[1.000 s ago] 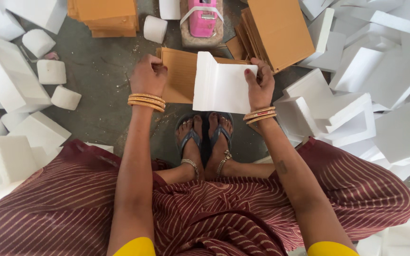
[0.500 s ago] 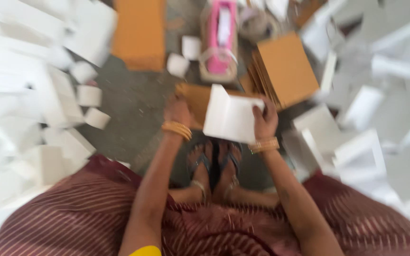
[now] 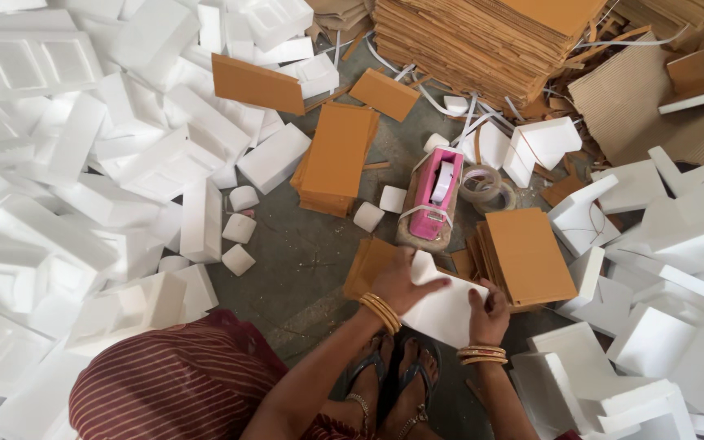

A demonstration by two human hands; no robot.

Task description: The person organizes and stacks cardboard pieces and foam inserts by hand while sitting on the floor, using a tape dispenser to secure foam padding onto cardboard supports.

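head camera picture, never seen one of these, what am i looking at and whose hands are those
The camera sits on a person's head and looks down, so the hands are that person's own. They sit on a grey floor. The left hand presses on a white foam block, and the right hand grips its near edge. Under it lies a brown cardboard sheet. A pink tape dispenser stands just beyond, beside a stack of brown cardboard sheets. White foam pieces are heaped around.

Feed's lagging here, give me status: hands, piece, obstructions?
Left hand flat on white foam piece. Right hand grips its edge. Pink tape dispenser just beyond, apart.
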